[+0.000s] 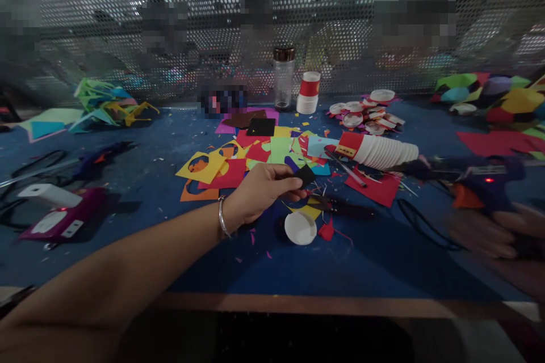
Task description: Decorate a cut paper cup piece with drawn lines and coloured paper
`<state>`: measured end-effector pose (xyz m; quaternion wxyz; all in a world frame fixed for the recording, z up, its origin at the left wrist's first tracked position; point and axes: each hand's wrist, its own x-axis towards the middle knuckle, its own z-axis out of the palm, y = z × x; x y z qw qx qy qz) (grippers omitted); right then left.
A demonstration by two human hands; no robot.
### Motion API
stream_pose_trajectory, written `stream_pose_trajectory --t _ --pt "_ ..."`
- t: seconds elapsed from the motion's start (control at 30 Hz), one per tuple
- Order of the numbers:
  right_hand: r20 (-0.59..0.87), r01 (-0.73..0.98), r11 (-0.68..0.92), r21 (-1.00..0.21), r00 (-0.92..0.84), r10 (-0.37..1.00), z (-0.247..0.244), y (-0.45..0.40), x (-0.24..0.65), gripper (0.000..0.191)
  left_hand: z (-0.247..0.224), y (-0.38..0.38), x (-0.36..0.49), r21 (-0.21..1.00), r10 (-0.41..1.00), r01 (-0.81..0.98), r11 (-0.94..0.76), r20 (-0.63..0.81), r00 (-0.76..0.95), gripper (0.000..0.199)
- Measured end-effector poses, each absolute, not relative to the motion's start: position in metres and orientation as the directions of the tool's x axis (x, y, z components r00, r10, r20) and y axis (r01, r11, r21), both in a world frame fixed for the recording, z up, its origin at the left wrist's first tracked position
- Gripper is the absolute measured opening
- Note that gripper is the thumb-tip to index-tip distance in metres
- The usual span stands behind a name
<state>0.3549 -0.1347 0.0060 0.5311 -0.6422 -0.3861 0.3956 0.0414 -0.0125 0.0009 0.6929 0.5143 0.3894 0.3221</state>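
My left hand [272, 187], with a silver bangle at the wrist, pinches a small black piece of paper [305, 176] between thumb and fingers. At the right edge, my right hand [494, 232] is wrapped round the handle of a dark blue glue gun [496, 178] with an orange trigger and a red light. The gun's nozzle points left toward a lying stack of white paper cups [383, 152]. Just below my left hand a small white paper cup [300, 228] rests on the blue table. Dark-handled scissors [351, 208] lie to its upper right.
Coloured paper sheets [223, 173] and scraps cover the middle. A glass bottle [283, 79] and upright cups [308, 93] stand behind. Another glue gun [100, 159] and a purple power strip [70, 218] lie left. Paper crafts [102, 105] sit farther back; perforated metal mesh [204, 28] rises behind.
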Motion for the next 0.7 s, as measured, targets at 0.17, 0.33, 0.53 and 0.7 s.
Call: stream_pose_trajectory --t 0.17,0.33,0.53,0.7 --pt "-0.189 0.017 -0.193 -0.981 0.141 0.972 0.022 -0.120 0.320 0.041 0.002 -0.014 0.042 0.968 0.844 -0.035 0.249 -0.199 0.497 0.002" --pt "-0.280 -0.018 -0.280 -0.960 0.018 0.960 0.015 -0.117 0.315 0.027 0.000 -0.013 0.041 0.974 0.847 -0.058 0.220 -0.161 0.506 0.011" --pt "-0.287 0.066 -0.304 -0.950 0.193 0.938 0.017 -0.125 0.286 0.041 -0.002 -0.015 0.044 0.972 0.846 -0.061 0.225 -0.164 0.508 0.024" --pt "-0.155 0.165 -0.180 -0.970 0.156 0.976 0.014 -0.126 0.277 0.038 -0.003 -0.017 0.045 0.967 0.836 -0.058 0.250 -0.185 0.517 0.027"
